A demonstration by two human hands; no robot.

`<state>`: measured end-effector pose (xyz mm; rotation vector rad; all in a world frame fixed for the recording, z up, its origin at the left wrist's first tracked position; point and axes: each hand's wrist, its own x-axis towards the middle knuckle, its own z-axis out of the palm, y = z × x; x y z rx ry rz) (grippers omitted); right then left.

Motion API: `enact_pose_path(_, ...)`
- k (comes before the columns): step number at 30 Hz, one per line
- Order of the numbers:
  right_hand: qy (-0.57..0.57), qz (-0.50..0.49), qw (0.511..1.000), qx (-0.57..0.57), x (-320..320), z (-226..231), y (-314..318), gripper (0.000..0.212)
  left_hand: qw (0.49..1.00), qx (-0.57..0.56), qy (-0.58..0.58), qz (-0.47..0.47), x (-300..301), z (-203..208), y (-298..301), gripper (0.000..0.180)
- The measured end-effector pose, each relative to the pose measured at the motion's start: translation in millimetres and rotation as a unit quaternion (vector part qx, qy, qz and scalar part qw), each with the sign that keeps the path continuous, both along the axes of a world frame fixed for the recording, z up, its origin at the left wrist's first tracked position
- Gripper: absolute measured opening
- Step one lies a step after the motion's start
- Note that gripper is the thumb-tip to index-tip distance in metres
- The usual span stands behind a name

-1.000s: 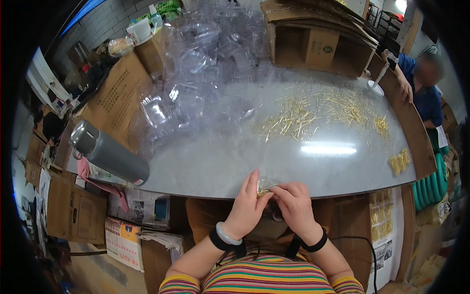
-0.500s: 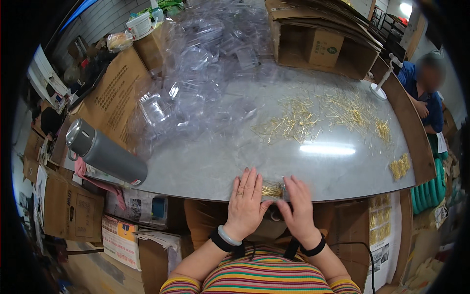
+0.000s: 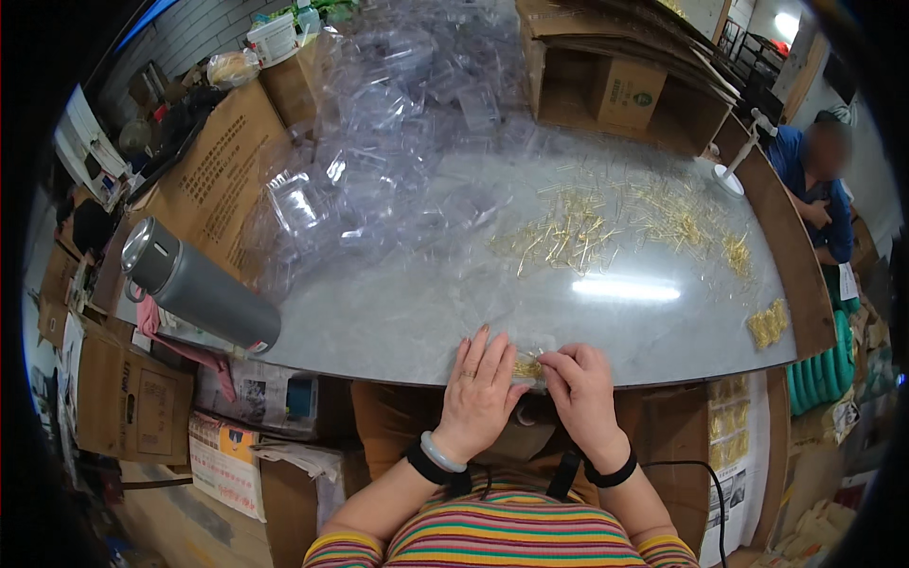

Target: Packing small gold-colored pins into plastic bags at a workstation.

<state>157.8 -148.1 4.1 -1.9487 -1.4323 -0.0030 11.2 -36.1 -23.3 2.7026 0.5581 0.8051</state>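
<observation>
Two hands meet at the table's (image 3: pixel 379 327) near edge on my feed: the left hand (image 3: pixel 478 402) lies flat, fingers extended, beside a small gold bundle (image 3: pixel 527 367); the right hand's (image 3: pixel 580 393) fingertips curl at its other side (pinching or not, I can't tell). I'd judge that bundle unfinished. One gold clump (image 3: pixel 767 325) sits gathered at right; many gold wires (image 3: pixel 578 232) lie loose.

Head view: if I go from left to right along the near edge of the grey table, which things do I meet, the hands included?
Grey bottle → left hand → small gold wire bunch → right hand → gold bundle near the right corner.
</observation>
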Motion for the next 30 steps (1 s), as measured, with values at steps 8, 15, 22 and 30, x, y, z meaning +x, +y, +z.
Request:
enact_pose_path(8, -0.094, 0.093, 0.986, -0.097, 81.3, 53.2, 60.9, 0.033, 0.999, 0.007, 0.034, -0.024, -7.7, 10.7, 15.1, 0.052)
enact_pose_path(15, -0.296, 0.12, 0.93, -0.182, 107.6, 7.6, 143.3, 0.054, 0.999, 0.003, 0.022, 0.025, -21.9, 8.6, 23.4, 0.051)
enact_pose_path(22, -0.226, 0.218, 0.925, -0.215, 83.9, 9.4, 94.5, 0.061, 0.997, 0.029, 0.027, 0.062, -34.5, 6.0, 31.0, 0.049)
enact_pose_path(30, -0.159, 0.119, 0.957, -0.214, 66.4, 19.3, 16.6, 0.07, 0.99, 0.033, 0.021, 0.135, -35.4, 8.2, 58.0, 0.045)
